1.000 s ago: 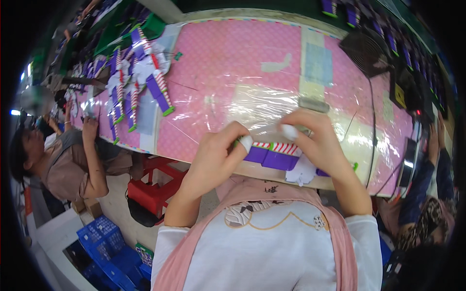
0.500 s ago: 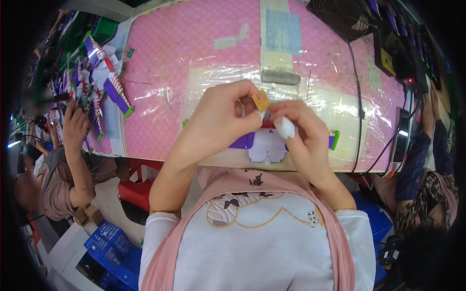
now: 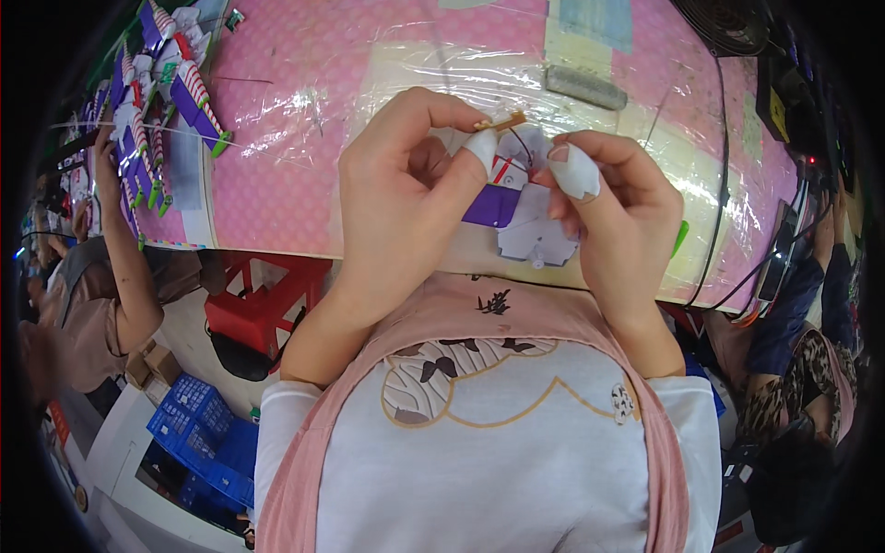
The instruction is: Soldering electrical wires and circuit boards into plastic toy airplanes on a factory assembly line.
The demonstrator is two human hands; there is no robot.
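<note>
Between its thumb and index finger, my left hand [image 3: 406, 184] pinches a small flat tan-orange piece [image 3: 509, 122], which looks like a little circuit board. A thin dark red wire [image 3: 525, 147] curves from beside it toward my right hand [image 3: 627, 198]. The right fingers are pressed together at the tips; what they hold there is hidden. White covers wrap both thumbs. Under my hands lies a plastic toy part with a white body [image 3: 536, 226] and a purple wing panel [image 3: 490, 205]. A green wing tip [image 3: 680, 238] shows beyond my right hand.
Several similar purple, white and green wing parts [image 3: 195, 101] are heaped at the table's left. A grey bar [image 3: 586, 87] lies beyond my hands on the film-covered pink table [image 3: 277, 175]. A black cable [image 3: 720, 166] runs down the right. People work at both sides; a red stool [image 3: 263, 309] stands left.
The view has shifted. The tan-orange piece has turned from face-on to nearly edge-on in my left fingers. My right hand has moved away from it, and the wire now shows between the hands.
</note>
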